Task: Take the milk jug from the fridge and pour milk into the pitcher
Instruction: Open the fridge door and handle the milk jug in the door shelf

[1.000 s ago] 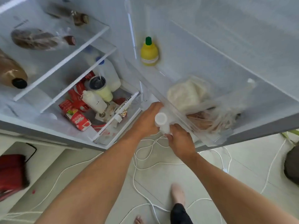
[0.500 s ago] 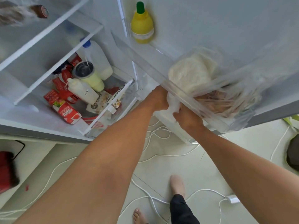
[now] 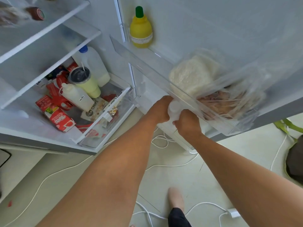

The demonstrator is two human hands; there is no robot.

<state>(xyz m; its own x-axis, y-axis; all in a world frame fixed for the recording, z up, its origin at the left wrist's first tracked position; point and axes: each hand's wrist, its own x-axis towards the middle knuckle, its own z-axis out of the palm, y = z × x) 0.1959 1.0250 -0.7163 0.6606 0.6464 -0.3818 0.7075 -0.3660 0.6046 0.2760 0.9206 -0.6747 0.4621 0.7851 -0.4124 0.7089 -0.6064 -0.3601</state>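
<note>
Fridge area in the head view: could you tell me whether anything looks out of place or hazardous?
Yes: white cables lie looped across the floor beneath the open fridge door, near the person's bare foot. Inside, red cartons lie tipped over in a jumble.

Bright, even daylight; wide-angle bending at the edges; motion blur smears the clear plastic door bin (image 3: 226,110).

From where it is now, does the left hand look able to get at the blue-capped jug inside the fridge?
Probably not yet: the left hand grips the white jug with the right hand. Once freed, the tumbler stands partly before the blue-capped jug.
</note>
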